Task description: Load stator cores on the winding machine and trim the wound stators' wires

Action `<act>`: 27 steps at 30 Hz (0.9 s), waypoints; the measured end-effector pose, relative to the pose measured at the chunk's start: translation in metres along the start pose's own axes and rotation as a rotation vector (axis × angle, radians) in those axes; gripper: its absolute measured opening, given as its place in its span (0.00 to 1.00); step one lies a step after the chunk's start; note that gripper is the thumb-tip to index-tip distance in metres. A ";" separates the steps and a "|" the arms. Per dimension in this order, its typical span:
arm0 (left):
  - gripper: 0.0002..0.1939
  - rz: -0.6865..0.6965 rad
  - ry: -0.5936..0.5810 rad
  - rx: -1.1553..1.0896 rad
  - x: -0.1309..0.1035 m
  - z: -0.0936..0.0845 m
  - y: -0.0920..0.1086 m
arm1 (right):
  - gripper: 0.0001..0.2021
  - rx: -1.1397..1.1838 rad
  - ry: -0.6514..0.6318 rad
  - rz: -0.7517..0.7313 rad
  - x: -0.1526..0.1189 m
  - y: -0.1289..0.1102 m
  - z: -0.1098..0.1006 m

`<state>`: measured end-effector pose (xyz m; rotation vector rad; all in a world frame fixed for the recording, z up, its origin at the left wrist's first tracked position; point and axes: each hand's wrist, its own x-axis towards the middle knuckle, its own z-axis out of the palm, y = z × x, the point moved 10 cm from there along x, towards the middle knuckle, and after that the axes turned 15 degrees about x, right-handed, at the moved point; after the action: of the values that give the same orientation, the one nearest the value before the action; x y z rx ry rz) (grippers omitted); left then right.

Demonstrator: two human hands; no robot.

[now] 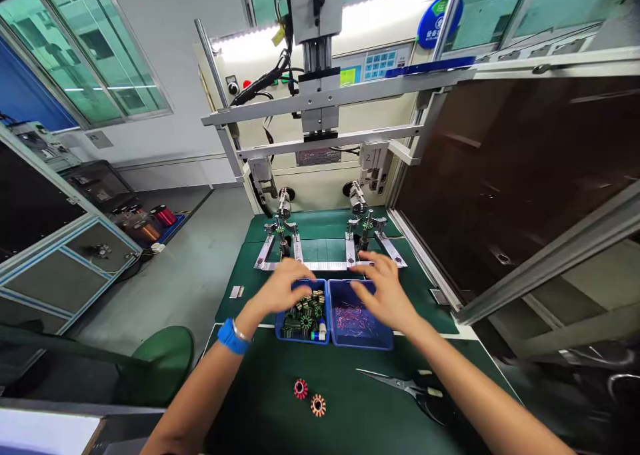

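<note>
My left hand [284, 286] hovers above the left edge of a blue bin [283, 338], thumb and fingers apart with nothing seen between them. Inside that bin lie many green slotted motor stator cores [306, 321] and a small blue-and-white cylinder [321, 330]. Over the right side of a second blue bin [363, 342] is my right hand [384, 294], its fingers also spread and holding nothing visible. Thin pinkish wire scraps [354, 318] lie in this second bin. Ahead of the hands, two winding fixtures each carry a green core, left core [281, 229] and right core [367, 226].
A red-wound stator [301, 389] and a copper-wound stator [318, 405] lie on the green mat in front. Scissors [400, 383] with dark handles rest near my right forearm. A metal fixture rail [325, 266] crosses behind the bins, and machine crossbars [345, 98] hang above.
</note>
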<state>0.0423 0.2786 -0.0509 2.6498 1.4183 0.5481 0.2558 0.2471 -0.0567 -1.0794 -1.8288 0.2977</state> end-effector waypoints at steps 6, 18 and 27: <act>0.10 0.346 -0.277 -0.142 -0.045 0.037 0.068 | 0.09 0.140 -0.174 -0.082 -0.052 -0.051 0.030; 0.06 0.515 -0.212 0.140 -0.051 0.037 0.079 | 0.05 0.207 -0.186 -0.131 -0.066 -0.072 0.050; 0.06 0.608 -0.164 0.216 -0.062 0.045 0.087 | 0.05 0.147 -0.220 -0.158 -0.076 -0.076 0.064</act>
<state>0.0958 0.1827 -0.0889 3.2057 0.6404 0.2082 0.1727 0.1590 -0.0899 -0.8217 -2.0398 0.4645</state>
